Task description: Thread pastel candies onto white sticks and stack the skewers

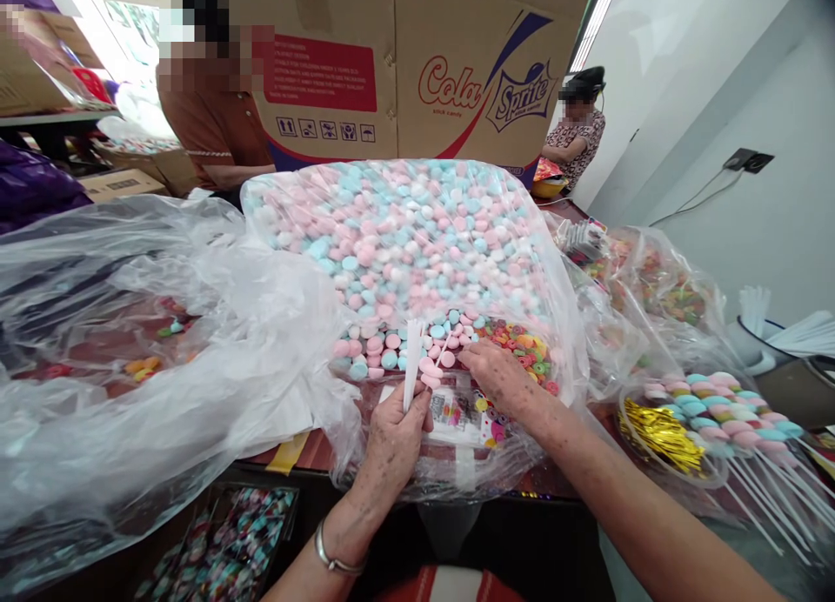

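My left hand [397, 424] is closed around a bundle of white sticks [412, 363] standing upright. At its fingertips are pink marshmallows [430, 374], beside a thin white stick [444, 345] that slants up to the right. To the right, my right hand [496, 371] has its fingers drawn together at the edge of the loose candy; whatever they pinch is hidden. Coloured ring gummies [538, 358] lie just beyond it. Behind both hands a large clear bag holds a heap of pink, blue and white marshmallows [417, 245]. Printed packaging [450, 415] lies under the plastic near my left hand.
On the right, finished marshmallow sticks [731, 411] lie by a tub of gold ties [665, 437]. A bin of white sticks [776, 341] stands behind. Crumpled plastic [196, 341] covers the left. A large carton [417, 71] stands at the back, with people on either side.
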{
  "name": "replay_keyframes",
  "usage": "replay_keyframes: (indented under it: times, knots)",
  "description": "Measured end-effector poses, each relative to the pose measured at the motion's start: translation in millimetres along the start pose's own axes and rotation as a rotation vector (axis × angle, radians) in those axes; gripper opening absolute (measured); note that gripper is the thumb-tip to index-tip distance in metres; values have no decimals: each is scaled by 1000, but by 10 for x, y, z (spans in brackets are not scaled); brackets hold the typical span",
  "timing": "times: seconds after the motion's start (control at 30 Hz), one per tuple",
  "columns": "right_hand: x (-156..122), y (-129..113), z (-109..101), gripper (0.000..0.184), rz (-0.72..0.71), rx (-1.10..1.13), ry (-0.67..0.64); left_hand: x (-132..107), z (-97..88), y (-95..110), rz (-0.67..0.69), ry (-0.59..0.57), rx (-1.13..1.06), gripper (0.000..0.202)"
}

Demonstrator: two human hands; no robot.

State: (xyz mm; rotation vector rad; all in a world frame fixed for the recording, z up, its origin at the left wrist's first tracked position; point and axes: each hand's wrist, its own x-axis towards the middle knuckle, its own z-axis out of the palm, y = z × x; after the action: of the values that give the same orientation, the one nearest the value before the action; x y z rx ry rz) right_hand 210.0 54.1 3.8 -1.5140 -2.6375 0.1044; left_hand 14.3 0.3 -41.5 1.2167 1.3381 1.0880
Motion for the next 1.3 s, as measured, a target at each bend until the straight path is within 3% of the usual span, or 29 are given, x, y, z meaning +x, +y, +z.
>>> replay_keyframes:
  times: [0.47,0.8,1.3]
  knots:
    - [-61,-85,-2,24,-14,-5,12,-1,22,10,-6,35,-2,32]
    - [3,-37,91,18,31,-32,-5,14,0,34,25,-44,46,28]
    - [35,-19,176,19,49,-74,7,18,8,36,35,-39,9,27]
